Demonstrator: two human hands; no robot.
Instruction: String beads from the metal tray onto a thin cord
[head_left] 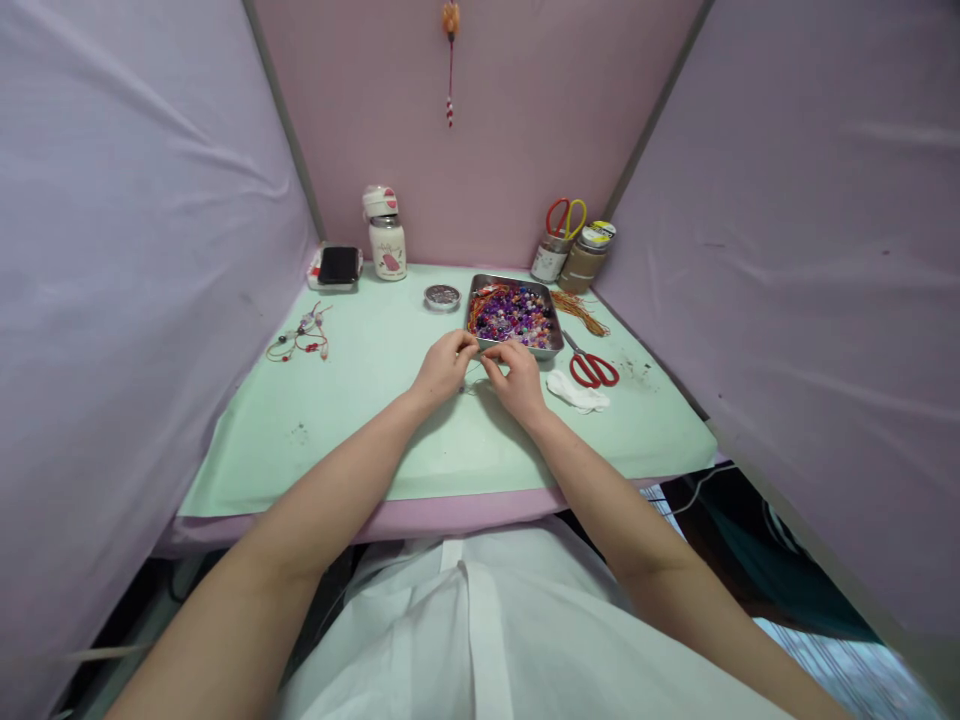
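My left hand [448, 362] and my right hand [514, 374] almost meet in front of a metal tray [553, 352] heaped with mixed beads [511, 316], many of them purple. Both hands are closed in a pinch. A thin cord [471, 372] shows in the gap between them and trails below; what exactly sits between the fingertips is too small to make out. To the right of my right hand lies a crumpled white cloth [577, 391]. Beyond it are red-handled scissors [594, 370], their blades pointing at the tray.
Behind the tray's left side stands a small round dish [442, 297]. Orange threads [581, 312] lie right of it. Finished-looking bracelets [304, 338], a phone [340, 266] and a bottle [388, 245] are at left. Two jars [550, 260], one holding scissors, stand back right. Fabric walls enclose the table.
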